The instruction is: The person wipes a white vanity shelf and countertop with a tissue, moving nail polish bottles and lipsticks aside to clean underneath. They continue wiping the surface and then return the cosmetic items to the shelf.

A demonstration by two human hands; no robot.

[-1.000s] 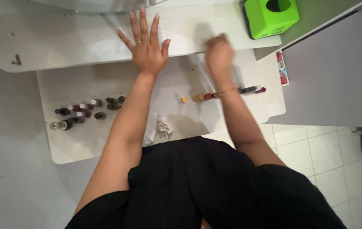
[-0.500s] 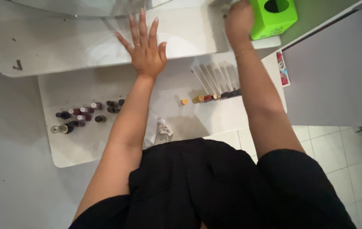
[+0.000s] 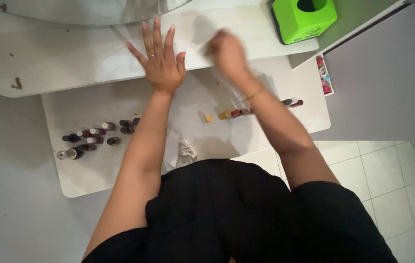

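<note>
Nail polish bottles (image 3: 93, 139), dark ones with pale caps, lie clustered at the left of the lower white shelf (image 3: 285, 124). Beside them, nearer the middle, a crumpled tissue (image 3: 186, 148) sits on that shelf. Above it the left hand (image 3: 158, 61) lies flat on the upper white tabletop (image 3: 61, 58), fingers spread wide apart, a ring on one finger. Just to its right the right hand (image 3: 228, 53) hovers over the tabletop's edge, blurred, fingers curled in; I cannot tell whether it grips anything. Under its wrist a row of small bottles (image 3: 239, 112) lines the shelf. A bright green box (image 3: 304, 20) with a round hole stands at the far right.
</note>
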